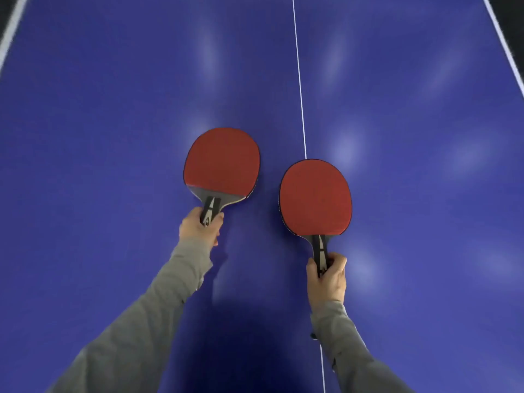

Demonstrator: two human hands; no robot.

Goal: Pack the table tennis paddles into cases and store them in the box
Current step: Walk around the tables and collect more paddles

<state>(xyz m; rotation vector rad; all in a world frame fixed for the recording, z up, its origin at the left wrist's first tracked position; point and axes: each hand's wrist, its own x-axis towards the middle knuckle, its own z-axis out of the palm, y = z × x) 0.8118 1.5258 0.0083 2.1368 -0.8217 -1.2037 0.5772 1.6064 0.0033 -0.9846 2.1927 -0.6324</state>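
Note:
Two table tennis paddles with red rubber faces and dark handles are over the blue table. My left hand point(198, 226) grips the handle of the left paddle point(222, 160), whose face points away from me. My right hand point(327, 275) grips the handle of the right paddle point(316, 197), which sits a little nearer to me. The two blades are side by side with a narrow gap between them. Whether they rest on the table or hover just above it I cannot tell. No case and no box is in view.
The blue table tennis table point(113, 137) fills the view, with a white centre line point(299, 80) running away from me. White edge lines mark the far left point(11, 29) and far right point(502, 38) sides. Grey sleeves cover both arms.

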